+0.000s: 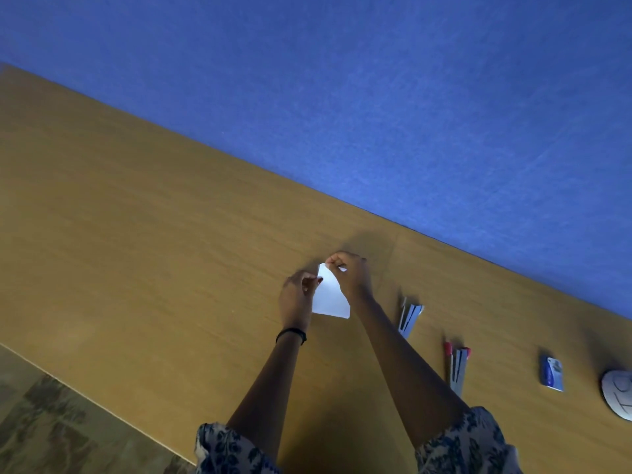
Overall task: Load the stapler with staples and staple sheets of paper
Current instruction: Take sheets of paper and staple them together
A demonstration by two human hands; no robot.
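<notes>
Blue, cloth-like wall (376,80) across the whole upper part. Below it, wooden table (136,217) running slantwise, with a strip of patterned floor (41,422) at lower left. Over the middle of the table, two bare forearms out of flowered sleeves (232,449).

Between the forearms, white paper (330,295), raised off the tabletop or just above it; hard to say which. Pinched at its upper left edge by the left hand (297,295), fingers curled onto it, and at its top corner by the right hand (352,275), likewise closed on the sheet. One sheet or several: cannot tell.

Right of the right forearm, lying on the table with no hand on them:
- a blue-grey stapler (410,316), seemingly hinged open
- nearer the body, a red-tipped stapler (458,367), also splayed
- further right, well apart, a small blue staple box (551,373)
- at the frame edge, part of a pale round object (619,393)

On the left wrist, a thin black wristband (291,335).

Judged step: squaring or folding the paper ahead of stapling. Loaded or not, for either stapler: not readable. Next move likely calling for one hand to let go and reach right for a stapler, the other keeping the edges pinched together and a corner offered to the stapler's mouth.
</notes>
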